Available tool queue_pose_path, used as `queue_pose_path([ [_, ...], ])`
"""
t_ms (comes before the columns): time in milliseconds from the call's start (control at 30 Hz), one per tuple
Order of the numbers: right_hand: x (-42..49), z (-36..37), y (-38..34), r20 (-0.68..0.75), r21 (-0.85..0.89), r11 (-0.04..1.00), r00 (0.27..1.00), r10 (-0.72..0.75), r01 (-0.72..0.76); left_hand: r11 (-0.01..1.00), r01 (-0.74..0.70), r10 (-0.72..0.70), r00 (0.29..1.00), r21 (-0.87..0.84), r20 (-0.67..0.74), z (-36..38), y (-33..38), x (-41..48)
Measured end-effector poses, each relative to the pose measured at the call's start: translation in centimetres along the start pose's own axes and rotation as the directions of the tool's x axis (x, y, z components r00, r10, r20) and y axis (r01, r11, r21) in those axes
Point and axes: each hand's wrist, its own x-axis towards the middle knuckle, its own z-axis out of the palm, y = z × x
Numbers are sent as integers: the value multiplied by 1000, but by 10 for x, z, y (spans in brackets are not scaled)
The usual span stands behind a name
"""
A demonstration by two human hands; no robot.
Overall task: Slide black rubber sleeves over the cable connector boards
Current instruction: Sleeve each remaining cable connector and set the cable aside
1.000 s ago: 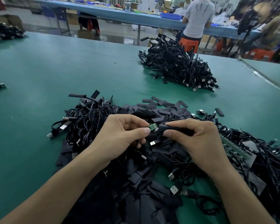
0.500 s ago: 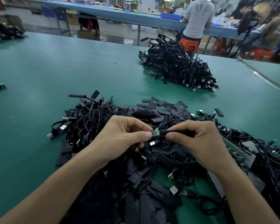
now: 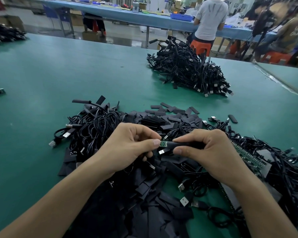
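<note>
My left hand (image 3: pixel 127 148) pinches the tip of a small green connector board (image 3: pixel 163 143) between thumb and forefinger. A black rubber sleeve (image 3: pixel 179 145) covers most of that board, and my right hand (image 3: pixel 208 152) grips the sleeve between thumb and fingers. Only the board's left end shows outside the sleeve. Both hands hover over a heap of loose flat black sleeves (image 3: pixel 144 194) and tangled black USB cables (image 3: pixel 93 129). Strips of bare green boards (image 3: pixel 246 155) lie to the right of my right hand.
A second pile of black cables (image 3: pixel 187 71) sits at the far middle of the green table (image 3: pixel 58 79). More cables lie at the far left edge (image 3: pixel 5 34). A person in a grey shirt (image 3: pixel 210 18) stands at a blue bench beyond.
The sleeve has slid leftward along the board, so less green shows. Both hands have sunk slightly and stayed close together.
</note>
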Motion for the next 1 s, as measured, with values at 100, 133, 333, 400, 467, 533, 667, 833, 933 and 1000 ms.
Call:
queue_pose_path([
  [100, 0, 3, -1, -38, 1, 1000, 999, -12, 12, 1000, -2, 2, 1000, 3, 13, 0, 0, 0],
  [133, 0, 3, -1, -41, -7, 1000, 999, -12, 12, 1000, -1, 1, 1000, 3, 21, 0, 0, 0],
  [333, 0, 12, 1, -11, -1, 1000, 1000, -12, 12, 999, 3, -1, 998, -33, 58, 1, 0, -2],
  [400, -1, 15, 1, -9, -22, 1000, 1000, -21, 21, 999, -7, 9, 998, -35, 65, 3, 0, -2],
  [467, 0, 16, 2, -40, -32, 998, 998, -47, 45, 999, -14, 16, 998, -49, 57, 3, 0, -3],
  [533, 0, 16, 1, -72, -45, 997, 995, -66, 63, 999, -24, 25, 999, -33, 41, 1, 0, -2],
  [667, 0, 13, 3, -116, -79, 995, 991, -72, 63, 996, -54, 55, 998, 72, -5, -1, -1, -2],
  [833, 0, 10, 4, -115, -134, 989, 990, -85, 70, 955, -115, 120, 993, 274, -1, 2, -3, -2],
  [933, -1, 10, 3, -108, -155, 984, 988, -106, 88, 957, -102, 108, 994, 273, -5, 3, -1, -3],
  [1000, -1, 11, 3, -91, -157, 982, 988, -125, 109, 965, -89, 90, 996, 245, 7, 2, 0, -3],
])
